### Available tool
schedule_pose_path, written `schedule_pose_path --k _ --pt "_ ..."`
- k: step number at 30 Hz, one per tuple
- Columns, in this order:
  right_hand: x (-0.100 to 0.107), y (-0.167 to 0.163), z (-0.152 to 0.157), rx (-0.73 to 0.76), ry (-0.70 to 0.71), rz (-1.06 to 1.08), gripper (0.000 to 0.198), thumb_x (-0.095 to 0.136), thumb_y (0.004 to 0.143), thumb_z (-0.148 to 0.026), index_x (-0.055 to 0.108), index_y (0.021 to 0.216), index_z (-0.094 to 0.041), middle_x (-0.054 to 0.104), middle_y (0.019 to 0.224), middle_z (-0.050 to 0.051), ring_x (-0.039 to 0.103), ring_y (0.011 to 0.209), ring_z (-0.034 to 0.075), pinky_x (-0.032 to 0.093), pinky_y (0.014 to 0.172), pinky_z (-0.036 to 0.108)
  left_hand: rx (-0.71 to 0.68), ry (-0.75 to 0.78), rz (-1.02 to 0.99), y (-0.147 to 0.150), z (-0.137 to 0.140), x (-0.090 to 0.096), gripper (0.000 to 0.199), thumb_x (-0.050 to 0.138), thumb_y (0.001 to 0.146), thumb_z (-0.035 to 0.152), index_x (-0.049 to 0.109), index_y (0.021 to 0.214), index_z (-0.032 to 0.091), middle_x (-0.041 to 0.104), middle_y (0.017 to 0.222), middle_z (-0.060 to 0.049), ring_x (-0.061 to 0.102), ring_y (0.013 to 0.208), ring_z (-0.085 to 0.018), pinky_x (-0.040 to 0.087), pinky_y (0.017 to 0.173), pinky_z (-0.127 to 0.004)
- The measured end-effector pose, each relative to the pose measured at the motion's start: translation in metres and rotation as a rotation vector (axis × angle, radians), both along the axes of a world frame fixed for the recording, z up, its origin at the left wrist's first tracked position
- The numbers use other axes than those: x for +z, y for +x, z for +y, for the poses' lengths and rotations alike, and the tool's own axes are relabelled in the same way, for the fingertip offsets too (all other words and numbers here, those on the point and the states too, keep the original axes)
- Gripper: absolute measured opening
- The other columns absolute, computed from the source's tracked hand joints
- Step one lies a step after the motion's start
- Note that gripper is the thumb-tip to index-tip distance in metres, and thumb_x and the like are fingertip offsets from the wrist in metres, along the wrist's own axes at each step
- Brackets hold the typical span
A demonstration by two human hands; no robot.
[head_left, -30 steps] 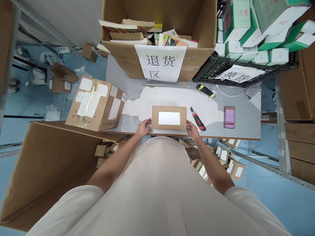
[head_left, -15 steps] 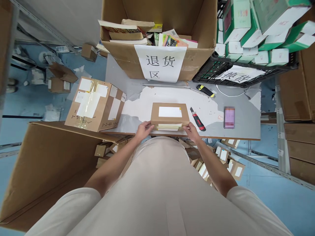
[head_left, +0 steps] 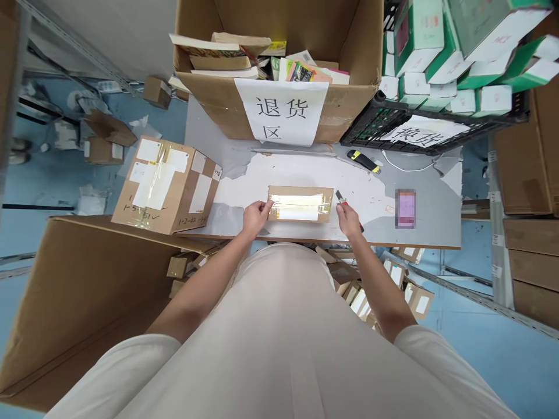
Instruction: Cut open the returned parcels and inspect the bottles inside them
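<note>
At the far left, a large open carton (head_left: 87, 297) stands beside the near left corner of the table (head_left: 437, 230). A sealed carton (head_left: 148, 180), bearing white labels, clear tape and handwritten numbers, occupies the left end of the tabletop. Next in sequence, the left hand (head_left: 256, 218) is positioned at the left end of the small carton (head_left: 301, 206), with thumb and fingertips drawn narrow and holding that end. The small carton lies on the table near its front edge, between the two hands, long side running left to right; its upper face carries a white label and strips of clear tape. Behind it, at the rear of the table, a deep carton (head_left: 209, 110) contains books (head_left: 227, 61) and has a printed white sheet (head_left: 282, 110) on its front wall. The right hand (head_left: 348, 222) is just beside the right end of the small carton, fingers wrapped around the red-and-black cutter (head_left: 344, 202), blade end directed away from the person. Whether that cutter is clear of the tabletop cannot be determined from this angle. Farther right are a yellow-and-black cutter (head_left: 363, 161), a black crate (head_left: 364, 128) of green-and-white boxes (head_left: 423, 35), and a flat pink rectangular item (head_left: 406, 208).
</note>
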State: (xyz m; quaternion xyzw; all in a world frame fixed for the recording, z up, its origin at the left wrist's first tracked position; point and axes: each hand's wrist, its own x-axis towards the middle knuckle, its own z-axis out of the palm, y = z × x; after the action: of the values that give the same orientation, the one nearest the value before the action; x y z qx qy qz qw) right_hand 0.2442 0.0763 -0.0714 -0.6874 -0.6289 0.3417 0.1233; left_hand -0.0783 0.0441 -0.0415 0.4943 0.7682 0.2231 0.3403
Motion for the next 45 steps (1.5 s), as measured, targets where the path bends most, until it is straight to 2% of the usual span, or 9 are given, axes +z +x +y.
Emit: schedule_pose_path --k 4,8,11,14,16,20,22,25,45 --pt "-0.023 0.031 -0.005 -0.056 -0.010 -0.322 0.064 0.065 0.078 -0.044 0.048 0.133 -0.014 0.052 0.126 0.022 0.049 0.115 0.036 0.041 0.094 0.050 -0.010 -0.030 0.013 0.001 0.000 0.002 0.051 0.037 0.092 0.056 0.065 0.072 0.017 0.063 0.066 -0.006 0.055 0.067 -0.019 0.039 0.065 -0.030" --pt "-0.035 0.046 0.000 -0.013 -0.151 -0.393 0.063 0.063 0.078 -0.029 0.043 0.137 -0.016 0.052 0.122 0.020 0.051 0.112 0.036 0.043 0.092 0.051 -0.019 -0.010 -0.033 0.001 -0.010 0.005 0.052 0.037 0.092 0.054 0.066 0.106 0.013 0.067 0.102 -0.015 0.062 0.086 -0.025 0.045 0.080 -0.036" --pt "-0.023 0.050 0.007 -0.001 -0.102 -0.285 0.058 0.050 0.085 -0.027 0.040 0.140 -0.012 0.053 0.120 0.021 0.052 0.112 0.035 0.041 0.096 0.050 -0.059 0.174 0.041 0.003 -0.024 0.009 0.058 0.047 0.089 0.053 0.054 0.128 0.011 0.053 0.132 -0.020 0.052 0.120 -0.031 0.039 0.101 -0.043" --pt "0.012 0.037 0.018 0.035 0.131 -0.124 0.056 0.030 0.093 -0.027 0.029 0.147 -0.012 0.051 0.128 0.019 0.049 0.119 0.031 0.039 0.102 0.047 -0.340 0.303 0.059 0.010 -0.034 0.008 0.051 0.055 0.086 0.049 0.058 0.125 0.017 0.052 0.136 -0.017 0.040 0.134 -0.031 0.029 0.112 -0.047" --pt "0.044 0.012 0.027 0.196 0.245 -0.053 0.057 0.024 0.096 -0.026 0.020 0.151 -0.016 0.050 0.133 0.016 0.050 0.119 0.028 0.041 0.100 0.044 -0.532 0.314 0.053 0.017 -0.037 0.003 0.041 0.052 0.090 0.043 0.060 0.122 0.019 0.055 0.135 -0.015 0.041 0.136 -0.030 0.029 0.113 -0.048" --pt "0.098 -0.059 0.045 0.836 0.116 -0.144 0.058 0.037 0.097 -0.033 0.023 0.152 -0.029 0.055 0.130 0.011 0.058 0.107 0.028 0.047 0.084 0.036 -0.610 0.383 0.142 0.026 -0.036 -0.017 0.035 0.039 0.097 0.028 0.058 0.125 0.018 0.057 0.136 -0.015 0.042 0.137 -0.027 0.033 0.111 -0.051" --pt "0.110 -0.087 0.052 1.045 0.063 -0.273 0.055 0.037 0.098 -0.032 0.024 0.151 -0.034 0.060 0.122 0.010 0.063 0.096 0.026 0.046 0.077 0.034 -0.608 0.436 0.177 0.026 -0.035 -0.027 0.034 0.037 0.098 0.023 0.058 0.125 0.019 0.060 0.133 -0.014 0.044 0.135 -0.026 0.037 0.109 -0.051" --pt "0.111 -0.106 0.060 1.186 0.026 -0.406 0.055 0.035 0.099 -0.029 0.021 0.152 -0.036 0.062 0.116 0.010 0.065 0.089 0.025 0.044 0.072 0.031 -0.610 0.501 0.211 0.026 -0.035 -0.036 0.035 0.036 0.098 0.017 0.058 0.125 0.018 0.061 0.131 -0.013 0.045 0.135 -0.024 0.040 0.107 -0.049" --pt "0.123 -0.127 0.076 1.328 -0.081 -0.575 0.069 0.044 0.094 -0.017 0.014 0.153 -0.034 0.065 0.110 0.012 0.067 0.087 0.025 0.043 0.073 0.029 -0.588 0.544 0.196 0.025 -0.034 -0.047 0.038 0.033 0.097 0.010 0.058 0.125 0.016 0.061 0.130 -0.015 0.044 0.135 -0.022 0.039 0.109 -0.047"
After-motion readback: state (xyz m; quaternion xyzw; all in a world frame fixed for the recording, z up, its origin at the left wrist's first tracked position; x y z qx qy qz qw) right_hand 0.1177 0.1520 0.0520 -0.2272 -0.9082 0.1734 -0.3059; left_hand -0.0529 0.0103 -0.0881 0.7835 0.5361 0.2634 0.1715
